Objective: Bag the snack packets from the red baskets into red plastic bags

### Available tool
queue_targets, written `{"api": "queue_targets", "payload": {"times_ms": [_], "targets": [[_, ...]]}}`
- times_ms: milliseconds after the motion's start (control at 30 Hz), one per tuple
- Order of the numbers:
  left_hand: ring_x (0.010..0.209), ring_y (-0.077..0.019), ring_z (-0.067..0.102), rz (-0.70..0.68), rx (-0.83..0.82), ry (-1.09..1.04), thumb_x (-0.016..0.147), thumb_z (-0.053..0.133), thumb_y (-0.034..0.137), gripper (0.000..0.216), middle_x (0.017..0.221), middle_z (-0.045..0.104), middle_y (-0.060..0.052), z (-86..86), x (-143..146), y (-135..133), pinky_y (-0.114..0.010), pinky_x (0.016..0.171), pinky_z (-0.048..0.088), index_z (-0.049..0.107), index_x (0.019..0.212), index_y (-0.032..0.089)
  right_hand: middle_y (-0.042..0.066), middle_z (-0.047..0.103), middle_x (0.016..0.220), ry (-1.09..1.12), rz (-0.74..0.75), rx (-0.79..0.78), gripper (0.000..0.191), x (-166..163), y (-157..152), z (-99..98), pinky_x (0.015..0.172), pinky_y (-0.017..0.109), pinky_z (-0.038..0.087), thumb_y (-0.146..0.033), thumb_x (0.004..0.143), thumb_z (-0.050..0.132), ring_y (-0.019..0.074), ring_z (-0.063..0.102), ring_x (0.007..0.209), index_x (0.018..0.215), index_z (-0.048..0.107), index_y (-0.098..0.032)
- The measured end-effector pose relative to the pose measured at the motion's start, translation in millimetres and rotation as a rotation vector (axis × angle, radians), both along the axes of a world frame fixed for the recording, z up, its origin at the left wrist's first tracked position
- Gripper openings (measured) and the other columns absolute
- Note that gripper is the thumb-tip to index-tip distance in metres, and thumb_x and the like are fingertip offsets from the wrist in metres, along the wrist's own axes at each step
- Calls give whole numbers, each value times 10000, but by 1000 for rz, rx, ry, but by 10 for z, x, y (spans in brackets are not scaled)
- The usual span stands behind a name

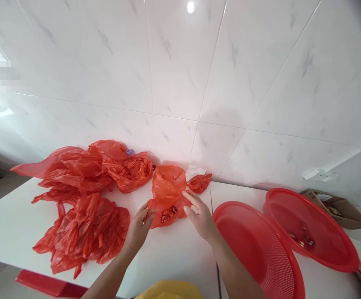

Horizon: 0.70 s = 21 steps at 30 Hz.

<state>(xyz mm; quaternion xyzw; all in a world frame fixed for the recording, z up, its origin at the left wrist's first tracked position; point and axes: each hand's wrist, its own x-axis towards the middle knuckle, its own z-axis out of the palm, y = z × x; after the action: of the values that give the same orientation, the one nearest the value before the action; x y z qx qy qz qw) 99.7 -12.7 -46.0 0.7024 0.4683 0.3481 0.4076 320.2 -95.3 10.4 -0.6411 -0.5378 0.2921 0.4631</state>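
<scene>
A thin red plastic bag point(168, 182) lies on the white table in front of me, its mouth spread towards me. Several small dark-red, shiny pieces point(169, 214) show in its near part; their kind is too small to make out. My left hand point(140, 226) is at the bag's left edge, thumb and fingers closed on the film. On the opposite edge, my right hand point(201, 215) has the film between its thumb and straighter fingers. Just behind the right fingertips sits a small tied red bag point(200, 183).
Left on the table point(4, 216) are heaps of crumpled red plastic bags point(90, 230), with a blue cap point(130, 152) behind. To the right stand a red perforated basket point(245, 236) and a red basin point(311, 220) holding several small pieces. Beyond is a cardboard box point(347, 209). A tiled wall point(180, 83) rises behind.
</scene>
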Motion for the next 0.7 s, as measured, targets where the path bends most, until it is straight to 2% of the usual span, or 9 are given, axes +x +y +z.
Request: {"api": "queue_targets", "payload": {"times_ms": [100, 167, 267, 367, 467, 533, 633, 700], "targets": [[1044, -222, 615, 51, -36, -34, 817, 510, 378, 268, 1281, 583, -100, 78, 6, 14, -339, 837, 507, 684, 918, 201, 70, 518, 1352, -3, 22, 3, 439, 28, -35, 153, 1077, 423, 354, -359, 874, 481, 225, 432, 1288, 1299, 541, -265], [1040, -219, 612, 37, -38, -52, 824, 514, 390, 266, 1285, 581, -99, 101, 13, -7, -340, 838, 504, 683, 906, 201, 80, 606, 1213, -14, -53, -6, 357, 60, -45, 119, 1011, 405, 417, -339, 875, 460, 221, 532, 1165, 1164, 638, -230], [1104, -228, 579, -20, -9, -68, 843, 506, 387, 263, 1286, 581, -98, 110, 18, -43, -345, 873, 487, 685, 898, 204, 69, 655, 1027, -10, -104, 28, 314, 105, -82, 33, 907, 350, 468, -320, 890, 414, 197, 594, 1002, 1021, 681, -222], [1056, -222, 595, -46, -16, -51, 856, 492, 402, 278, 1247, 596, -97, 128, 17, -55, -328, 816, 503, 685, 882, 203, 50, 660, 956, -59, -157, -5, 344, 146, -154, -8, 824, 323, 475, -301, 890, 389, 182, 608, 896, 1126, 631, -239], [962, -200, 613, -74, 6, 2, 864, 484, 399, 274, 1155, 620, -81, 183, 9, -50, -304, 756, 503, 678, 842, 208, 50, 670, 934, -96, -310, -100, 433, 215, -246, -48, 724, 313, 467, -325, 877, 410, 195, 617, 825, 1294, 493, -240], [927, -185, 605, -105, 56, 34, 871, 480, 369, 244, 1089, 620, -66, 237, -3, -47, -290, 738, 489, 662, 819, 215, 56, 679, 899, -99, -385, -160, 377, 281, -313, -85, 664, 309, 451, -376, 864, 442, 213, 616, 784, 1192, 556, -232], [813, -163, 577, -124, 144, 100, 861, 497, 327, 198, 931, 598, -41, 332, -21, -51, -278, 684, 461, 626, 759, 217, 59, 683, 917, -49, -430, -152, 259, 375, -400, -125, 705, 319, 447, -435, 834, 500, 224, 607, 827, 903, 642, -230], [716, -147, 539, -126, 190, 151, 847, 515, 310, 173, 844, 566, -23, 398, -19, -61, -270, 635, 438, 615, 739, 218, 67, 664, 1057, 92, -436, -71, 238, 400, -427, -129, 822, 329, 442, -442, 807, 561, 230, 584, 986, 870, 645, -229]]}}
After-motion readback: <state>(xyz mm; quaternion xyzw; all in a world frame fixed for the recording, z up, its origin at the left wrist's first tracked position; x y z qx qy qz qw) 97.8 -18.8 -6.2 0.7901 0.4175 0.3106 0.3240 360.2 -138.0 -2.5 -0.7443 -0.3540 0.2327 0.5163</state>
